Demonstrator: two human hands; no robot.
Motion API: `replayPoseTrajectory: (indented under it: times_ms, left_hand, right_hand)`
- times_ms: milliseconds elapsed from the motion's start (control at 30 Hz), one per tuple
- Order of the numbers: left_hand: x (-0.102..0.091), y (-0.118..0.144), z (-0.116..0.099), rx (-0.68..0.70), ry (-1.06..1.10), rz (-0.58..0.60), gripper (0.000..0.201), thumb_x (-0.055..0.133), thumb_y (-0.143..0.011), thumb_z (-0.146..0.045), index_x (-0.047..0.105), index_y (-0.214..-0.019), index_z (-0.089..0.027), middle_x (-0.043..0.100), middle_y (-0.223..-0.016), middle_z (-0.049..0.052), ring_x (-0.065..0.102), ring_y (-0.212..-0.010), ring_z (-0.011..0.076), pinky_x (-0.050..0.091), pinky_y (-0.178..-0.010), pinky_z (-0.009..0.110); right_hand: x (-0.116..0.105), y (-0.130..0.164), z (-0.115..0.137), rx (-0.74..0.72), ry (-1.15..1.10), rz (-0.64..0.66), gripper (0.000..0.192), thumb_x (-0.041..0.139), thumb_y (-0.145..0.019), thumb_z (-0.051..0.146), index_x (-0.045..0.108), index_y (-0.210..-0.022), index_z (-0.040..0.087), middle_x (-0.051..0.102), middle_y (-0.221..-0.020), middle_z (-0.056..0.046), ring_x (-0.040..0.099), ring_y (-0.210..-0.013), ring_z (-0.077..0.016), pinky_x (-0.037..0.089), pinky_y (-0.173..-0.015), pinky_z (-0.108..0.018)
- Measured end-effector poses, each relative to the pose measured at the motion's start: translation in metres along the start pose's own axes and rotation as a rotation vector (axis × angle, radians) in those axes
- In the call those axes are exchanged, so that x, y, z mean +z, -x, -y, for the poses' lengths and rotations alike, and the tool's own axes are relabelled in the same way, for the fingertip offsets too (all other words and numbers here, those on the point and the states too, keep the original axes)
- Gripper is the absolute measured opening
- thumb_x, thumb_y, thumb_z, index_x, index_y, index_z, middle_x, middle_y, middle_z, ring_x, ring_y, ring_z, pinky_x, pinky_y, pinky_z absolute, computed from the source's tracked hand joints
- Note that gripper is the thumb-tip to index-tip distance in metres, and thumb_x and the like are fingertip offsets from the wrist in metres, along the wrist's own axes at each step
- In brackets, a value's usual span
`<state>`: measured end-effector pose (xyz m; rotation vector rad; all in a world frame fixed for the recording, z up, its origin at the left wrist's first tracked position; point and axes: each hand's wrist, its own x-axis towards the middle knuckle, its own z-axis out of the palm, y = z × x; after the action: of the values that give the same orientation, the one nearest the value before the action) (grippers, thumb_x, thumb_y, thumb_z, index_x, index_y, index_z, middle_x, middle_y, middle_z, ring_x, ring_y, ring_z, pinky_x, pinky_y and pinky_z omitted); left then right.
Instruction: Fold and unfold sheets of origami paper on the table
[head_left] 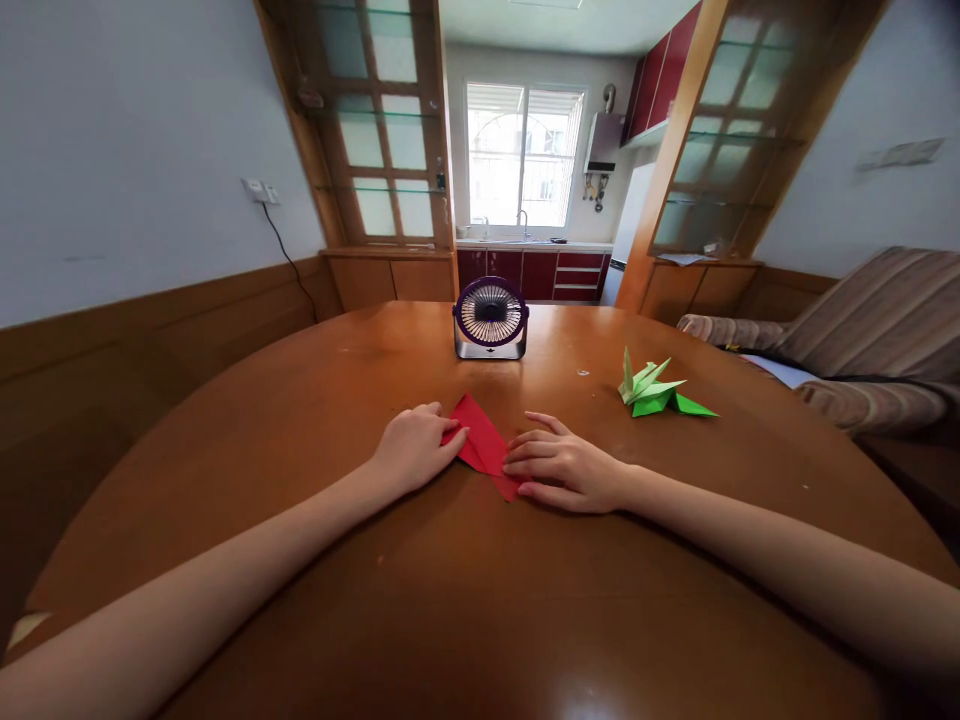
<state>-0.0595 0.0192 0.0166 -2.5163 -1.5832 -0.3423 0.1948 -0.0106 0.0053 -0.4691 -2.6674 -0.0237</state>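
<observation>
a: status of hands?

b: left hand (pixel 411 447) lies flat on the red paper (pixel 484 445), fingers loosely together, tips pressing its left edge. right hand (pixel 564 466) lies flat too, fingers slightly spread, tips on the paper's right edge and lower corner. neither hand pinches or lifts; both press down.

a: paper location?

b: mid table (pixel 315 400), between the two hands, folded to a pointed shape w/ one tip aimed away from the person. lies flat on the wood.

a: handling notes?

b: judged: thin sheet, v. light, soft, creases easily, tears if pulled hard. likely slides on the glossy tabletop, so hold w/ flat fingertips while working a fold. best grip pts: free edges and corners, pinched lightly; avoid dragging across existing creases.

a: other items?

b: green origami figure (pixel 658 392) to the right, well apart from the hands. small purple desk fan (pixel 490 318) farther back, centred. sofa (pixel 862 330) at right.
</observation>
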Motion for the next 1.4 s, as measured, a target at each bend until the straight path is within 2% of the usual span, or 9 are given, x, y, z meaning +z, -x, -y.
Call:
replayPoseTrajectory:
  times_ms: [100, 233, 367, 467, 533, 800, 1033, 1167, 1400]
  left_hand:
    - [-0.001, 0.003, -0.004, 0.056, -0.073, -0.036, 0.044, 0.040, -0.095, -0.044, 0.075, -0.092, -0.017, 0.062, -0.083, 0.009, 0.060, -0.080, 0.0235, 0.043, -0.071, 0.035]
    - [0.002, 0.005, -0.007, 0.160, -0.137, -0.184, 0.042, 0.048, -0.090, -0.045, 0.070, -0.076, -0.012, 0.061, -0.087, 0.013, 0.058, -0.085, 0.0272, 0.045, -0.075, 0.039]
    - [0.009, 0.007, -0.008, 0.427, 0.070, -0.211, 0.025, 0.049, -0.091, -0.029, 0.068, -0.092, -0.013, 0.061, -0.111, 0.015, 0.057, -0.102, 0.0266, 0.045, -0.090, 0.041]
    - [0.014, 0.008, -0.008, 0.635, 0.265, -0.112, 0.026, 0.043, -0.096, -0.023, 0.065, -0.110, -0.018, 0.059, -0.124, 0.010, 0.056, -0.111, 0.0218, 0.043, -0.098, 0.036]
    - [0.015, 0.008, -0.008, 0.697, 0.323, -0.050, 0.029, 0.041, -0.097, -0.022, 0.063, -0.117, -0.020, 0.061, -0.123, 0.008, 0.058, -0.110, 0.0197, 0.045, -0.096, 0.033]
    - [0.014, 0.005, -0.013, 0.683, 0.275, -0.057, 0.030, 0.040, -0.099, -0.025, 0.066, -0.112, -0.018, 0.066, -0.107, 0.010, 0.062, -0.098, 0.0205, 0.048, -0.086, 0.032]
    - [0.013, 0.005, -0.026, 0.649, 0.172, -0.081, 0.030, 0.039, -0.098, -0.027, 0.066, -0.109, -0.018, 0.064, -0.095, 0.007, 0.059, -0.086, 0.0189, 0.046, -0.077, 0.030]
    - [0.012, 0.004, -0.029, 0.647, 0.152, -0.075, 0.031, 0.039, -0.098, -0.032, 0.065, -0.111, -0.021, 0.062, -0.094, 0.007, 0.058, -0.085, 0.0189, 0.045, -0.077, 0.030]
    - [0.016, -0.005, -0.042, 0.614, 0.148, -0.109, 0.030, 0.046, -0.096, -0.038, 0.066, -0.090, -0.016, 0.060, -0.088, 0.007, 0.056, -0.079, 0.0179, 0.043, -0.071, 0.028]
  right_hand:
    - [-0.003, 0.004, -0.005, 0.019, 0.000, 0.017, 0.024, 0.048, -0.097, 0.029, 0.065, -0.112, 0.020, 0.070, -0.111, -0.006, 0.057, -0.114, -0.0201, 0.015, -0.117, -0.050]
    - [-0.007, 0.010, -0.016, 0.068, -0.060, 0.011, 0.024, 0.048, -0.097, 0.024, 0.065, -0.113, 0.021, 0.070, -0.113, -0.006, 0.057, -0.115, -0.0200, 0.017, -0.115, -0.051]
    - [-0.007, 0.014, -0.025, 0.111, -0.168, 0.013, 0.025, 0.049, -0.096, 0.022, 0.065, -0.115, 0.021, 0.068, -0.116, -0.006, 0.058, -0.114, -0.0196, 0.020, -0.114, -0.051]
    - [-0.006, 0.016, -0.028, 0.139, -0.221, 0.002, 0.024, 0.052, -0.095, 0.024, 0.066, -0.115, 0.022, 0.068, -0.116, -0.006, 0.059, -0.113, -0.0192, 0.022, -0.113, -0.051]
    - [-0.005, 0.016, -0.028, 0.142, -0.235, -0.016, 0.023, 0.056, -0.094, 0.026, 0.066, -0.114, 0.023, 0.068, -0.115, -0.006, 0.060, -0.110, -0.0192, 0.023, -0.113, -0.051]
    - [-0.006, 0.016, -0.021, 0.051, -0.167, -0.102, 0.020, 0.066, -0.086, 0.031, 0.069, -0.102, 0.020, 0.069, -0.095, -0.006, 0.061, -0.092, -0.0182, 0.034, -0.107, -0.048]
    - [-0.005, 0.011, -0.012, -0.013, -0.110, -0.113, 0.011, 0.056, -0.088, 0.018, 0.066, -0.090, 0.020, 0.068, -0.089, -0.004, 0.060, -0.089, -0.0170, 0.040, -0.102, -0.044]
    - [-0.002, 0.010, -0.009, 0.018, -0.114, -0.119, 0.012, 0.052, -0.088, 0.016, 0.062, -0.092, 0.020, 0.067, -0.091, -0.005, 0.060, -0.089, -0.0183, 0.047, -0.093, -0.041]
    - [0.001, 0.008, -0.009, 0.195, -0.114, -0.167, 0.012, 0.047, -0.093, 0.021, 0.058, -0.089, 0.018, 0.063, -0.090, -0.008, 0.058, -0.082, -0.0177, 0.049, -0.076, -0.032]
